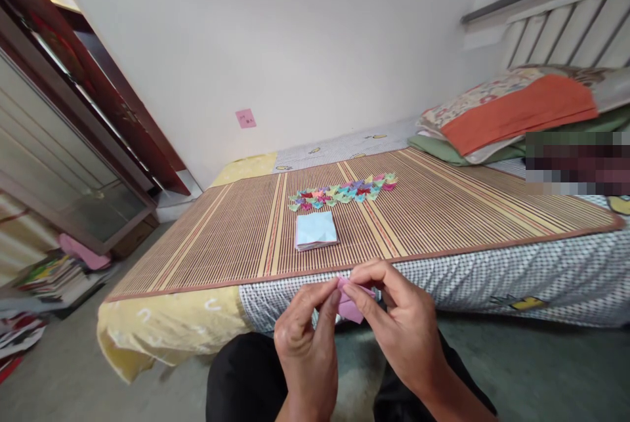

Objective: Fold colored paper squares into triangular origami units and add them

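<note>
Between my two hands is a small folded piece of pink origami paper, held just in front of the bed's edge. My left hand pinches its upper left corner between thumb and finger. With thumb and forefinger, my right hand grips its top right part; the other fingers curl behind. Beyond them, a stack of square paper with a light blue sheet on top lies on the bamboo mat. Just past the stack are rows of small folded paper pieces in many colours.
The bamboo mat covers the bed over a checked sheet and a yellow cloth. Pillows are piled at the right. A pink note is on the wall. Magazines are stacked at left.
</note>
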A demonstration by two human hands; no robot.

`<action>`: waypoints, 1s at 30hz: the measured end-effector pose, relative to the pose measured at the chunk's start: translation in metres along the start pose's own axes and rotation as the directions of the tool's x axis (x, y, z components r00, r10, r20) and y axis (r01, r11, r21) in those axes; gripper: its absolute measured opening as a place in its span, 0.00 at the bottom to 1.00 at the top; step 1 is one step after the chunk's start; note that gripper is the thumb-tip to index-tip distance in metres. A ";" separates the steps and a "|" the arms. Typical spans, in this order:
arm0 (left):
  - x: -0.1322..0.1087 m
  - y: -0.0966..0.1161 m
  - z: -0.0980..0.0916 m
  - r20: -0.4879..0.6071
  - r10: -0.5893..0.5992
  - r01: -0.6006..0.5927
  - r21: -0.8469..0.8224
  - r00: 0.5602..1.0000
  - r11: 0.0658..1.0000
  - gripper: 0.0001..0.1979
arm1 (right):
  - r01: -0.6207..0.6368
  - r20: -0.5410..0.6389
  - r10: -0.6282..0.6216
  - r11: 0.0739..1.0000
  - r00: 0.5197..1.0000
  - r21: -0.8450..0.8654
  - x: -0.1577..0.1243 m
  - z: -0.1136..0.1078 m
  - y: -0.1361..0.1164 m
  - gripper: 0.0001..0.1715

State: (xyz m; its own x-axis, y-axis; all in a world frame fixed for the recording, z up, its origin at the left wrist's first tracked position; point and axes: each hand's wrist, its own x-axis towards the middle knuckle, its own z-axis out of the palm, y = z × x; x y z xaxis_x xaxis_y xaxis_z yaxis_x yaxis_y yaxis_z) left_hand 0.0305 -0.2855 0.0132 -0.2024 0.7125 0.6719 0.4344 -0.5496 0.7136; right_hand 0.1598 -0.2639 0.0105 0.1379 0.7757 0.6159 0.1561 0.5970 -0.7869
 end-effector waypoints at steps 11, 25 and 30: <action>-0.001 -0.003 0.002 0.084 -0.360 0.369 -0.252 0.929 0.895 0.08 | -0.280 0.237 0.241 0.948 0.941 0.150 0.005 -0.009 -0.004 0.12; 0.000 -0.001 0.001 0.073 -0.288 0.297 -0.294 0.955 0.908 0.03 | -0.310 0.269 0.253 0.931 0.929 0.193 0.006 -0.013 -0.001 0.12; 0.000 -0.005 0.001 0.038 -0.222 0.224 -0.270 0.974 0.936 0.06 | -0.299 0.273 0.244 0.937 0.931 0.182 0.006 -0.011 0.000 0.13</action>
State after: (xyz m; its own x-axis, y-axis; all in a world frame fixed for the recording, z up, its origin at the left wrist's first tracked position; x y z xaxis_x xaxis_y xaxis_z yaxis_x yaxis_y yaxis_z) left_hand 0.0291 -0.2827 0.0094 -0.2602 0.8326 0.4890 0.1243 -0.4733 0.8721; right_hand 0.1714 -0.2621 0.0146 -0.1003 0.9234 0.3706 -0.0732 0.3646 -0.9283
